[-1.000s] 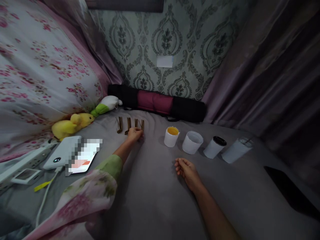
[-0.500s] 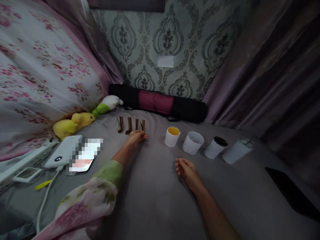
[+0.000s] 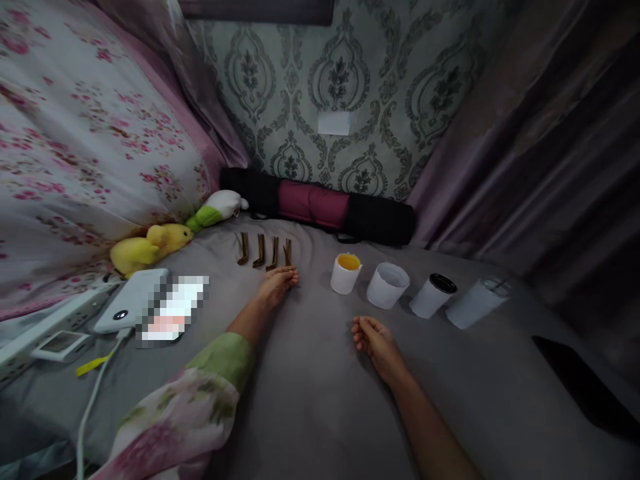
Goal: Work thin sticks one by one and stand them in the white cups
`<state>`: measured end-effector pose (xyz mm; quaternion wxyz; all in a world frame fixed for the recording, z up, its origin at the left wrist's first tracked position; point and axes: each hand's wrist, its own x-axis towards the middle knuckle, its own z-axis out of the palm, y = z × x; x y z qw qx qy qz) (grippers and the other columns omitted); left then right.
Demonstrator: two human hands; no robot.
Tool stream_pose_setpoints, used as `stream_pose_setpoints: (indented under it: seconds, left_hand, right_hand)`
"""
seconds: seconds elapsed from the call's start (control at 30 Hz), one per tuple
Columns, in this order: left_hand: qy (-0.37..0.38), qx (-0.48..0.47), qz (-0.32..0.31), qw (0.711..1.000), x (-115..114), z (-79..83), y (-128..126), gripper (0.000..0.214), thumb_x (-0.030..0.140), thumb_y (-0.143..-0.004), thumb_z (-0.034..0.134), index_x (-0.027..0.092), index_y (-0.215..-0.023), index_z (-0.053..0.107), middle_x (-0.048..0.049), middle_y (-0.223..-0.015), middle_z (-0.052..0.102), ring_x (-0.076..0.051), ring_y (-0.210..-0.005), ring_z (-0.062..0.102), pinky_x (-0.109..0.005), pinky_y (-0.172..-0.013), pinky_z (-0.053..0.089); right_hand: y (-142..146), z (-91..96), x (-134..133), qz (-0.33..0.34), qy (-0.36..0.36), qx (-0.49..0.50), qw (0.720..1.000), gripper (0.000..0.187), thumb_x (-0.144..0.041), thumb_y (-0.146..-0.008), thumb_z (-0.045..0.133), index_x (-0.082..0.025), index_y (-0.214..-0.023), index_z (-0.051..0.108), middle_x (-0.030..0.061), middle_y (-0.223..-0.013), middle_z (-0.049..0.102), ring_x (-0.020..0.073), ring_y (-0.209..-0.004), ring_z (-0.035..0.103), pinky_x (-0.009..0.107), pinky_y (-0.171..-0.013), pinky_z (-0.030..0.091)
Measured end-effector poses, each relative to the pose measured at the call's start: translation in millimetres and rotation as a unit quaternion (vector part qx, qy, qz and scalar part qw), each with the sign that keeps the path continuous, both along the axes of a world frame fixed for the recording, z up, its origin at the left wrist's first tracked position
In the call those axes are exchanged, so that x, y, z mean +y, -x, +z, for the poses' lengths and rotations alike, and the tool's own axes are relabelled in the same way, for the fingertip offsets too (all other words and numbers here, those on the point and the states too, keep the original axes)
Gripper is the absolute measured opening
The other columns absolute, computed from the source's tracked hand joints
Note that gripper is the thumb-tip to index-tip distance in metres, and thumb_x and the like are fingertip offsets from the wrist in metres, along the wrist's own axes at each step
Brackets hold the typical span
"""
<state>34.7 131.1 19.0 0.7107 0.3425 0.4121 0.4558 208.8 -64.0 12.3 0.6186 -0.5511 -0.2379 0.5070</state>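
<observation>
My left hand (image 3: 277,285) lies on the grey sheet with its fingers closed at the lower end of a thin brown forked piece (image 3: 287,251), the rightmost in a row. To its left stand similar brown pieces with bent feet, such as one (image 3: 259,251) in the row; their exact kind is unclear. My right hand (image 3: 376,343) rests farther right, fingers curled in and thumb on top, with nothing visible in it. Beyond it is a white-wrapped cup with a yellow inside (image 3: 345,275), beside a wider white cup (image 3: 388,287).
Farther right are a white-wrapped, dark-rimmed cup (image 3: 433,295) and a tall pale cup (image 3: 477,303). A black flat object (image 3: 583,387) lies at right. Plush toys (image 3: 150,250), a power bank (image 3: 131,300), a phone (image 3: 173,313) and a power strip (image 3: 55,327) are at left. A black-and-red roll (image 3: 315,203) lies along the wall.
My left hand has drawn back slightly toward me, uncovering more of the brown pieces. The rightmost piece's prongs look more upright. My right hand has stayed in place.
</observation>
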Motion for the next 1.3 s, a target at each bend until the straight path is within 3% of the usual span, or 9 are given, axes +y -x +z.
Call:
stream_pose_setpoints:
  seconds: [0.37, 0.83, 1.0, 1.3]
  left_hand:
    - [-0.021, -0.031, 0.010, 0.999, -31.7, -3.5, -9.3, 0.015, 0.003, -0.074, 0.049, 0.007, -0.086, 0.057, -0.0057, -0.068, 0.061, -0.007, -0.053, 0.056, -0.018, -0.053, 0.047]
    - [-0.005, -0.069, -0.014, 0.997, -86.1, -7.5, -18.6, 0.027, 0.010, -0.072, 0.054, 0.011, -0.099, 0.055, -0.0055, -0.074, 0.061, -0.007, -0.057, 0.057, -0.018, -0.055, 0.046]
    - [-0.026, -0.062, -0.016, 0.998, -105.1, -6.9, -24.3, 0.031, 0.019, -0.069, 0.060, 0.014, -0.099, 0.058, -0.0045, -0.076, 0.062, -0.007, -0.058, 0.055, -0.018, -0.053, 0.044]
    - [-0.057, -0.058, -0.034, 0.996, -134.2, -2.4, -35.8, 0.038, 0.029, -0.067, 0.060, 0.017, -0.103, 0.059, -0.0039, -0.078, 0.060, -0.008, -0.060, 0.053, -0.019, -0.053, 0.040]
  right_hand:
    - [1.4, 2.4, 0.5, -0.009, 0.004, 0.001, 1.000, 0.029, -0.040, -0.060, 0.068, -0.015, -0.071, 0.059, 0.0024, -0.061, 0.056, 0.0079, -0.048, 0.048, 0.019, -0.040, 0.036]
    - [-0.3, -4.2, 0.3, -0.003, -0.010, 0.002, 1.000, 0.031, -0.043, -0.063, 0.065, -0.015, -0.075, 0.058, 0.0014, -0.062, 0.056, 0.0074, -0.048, 0.049, 0.018, -0.041, 0.036]
    - [-1.4, -5.3, 0.0, -0.002, -0.009, 0.001, 1.000, 0.033, -0.044, -0.063, 0.064, -0.015, -0.076, 0.057, 0.0012, -0.063, 0.056, 0.0071, -0.048, 0.049, 0.018, -0.041, 0.036]
    - [-2.6, -4.4, -1.7, 0.011, -0.014, -0.005, 1.000, 0.025, -0.034, -0.064, 0.063, -0.015, -0.081, 0.057, 0.0008, -0.065, 0.057, 0.0071, -0.049, 0.049, 0.018, -0.042, 0.036]
